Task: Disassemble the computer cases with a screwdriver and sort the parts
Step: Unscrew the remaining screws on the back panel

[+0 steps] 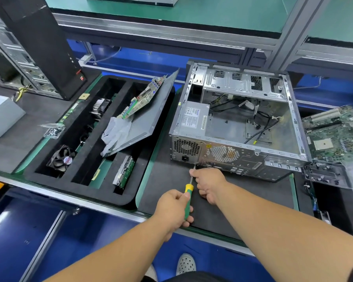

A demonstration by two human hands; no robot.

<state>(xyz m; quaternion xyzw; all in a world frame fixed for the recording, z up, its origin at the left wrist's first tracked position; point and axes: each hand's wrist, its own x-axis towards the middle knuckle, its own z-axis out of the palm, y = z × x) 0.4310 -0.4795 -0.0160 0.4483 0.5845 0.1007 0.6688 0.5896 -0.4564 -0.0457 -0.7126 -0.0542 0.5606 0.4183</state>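
**Kid:** What do you see, going from the left?

**Me:** First the black tray [130,202] with sorted parts: a fan [60,158], a drive [124,173], and a grey side panel [145,119] leaning across it. Then my left hand [172,208], fingers curled tight round the green and yellow screwdriver [188,200]. My right hand [209,183] pinches the thin metal shaft near the tip. The open computer case [238,123] lies on the dark mat [165,180], right in front of me.

**Kid:** What could go wrong?

**Me:** I think the tip sits at a screw low on the back, by the power box [192,121]. If I push crooked, the tip may jump out and poke my right fingers, or chew up the screw. The screw could also drop and roll off the mat.

**Kid:** And on the right?

**Me:** A green board [334,135] lies just beside the case. If the case slides, it may bump it.
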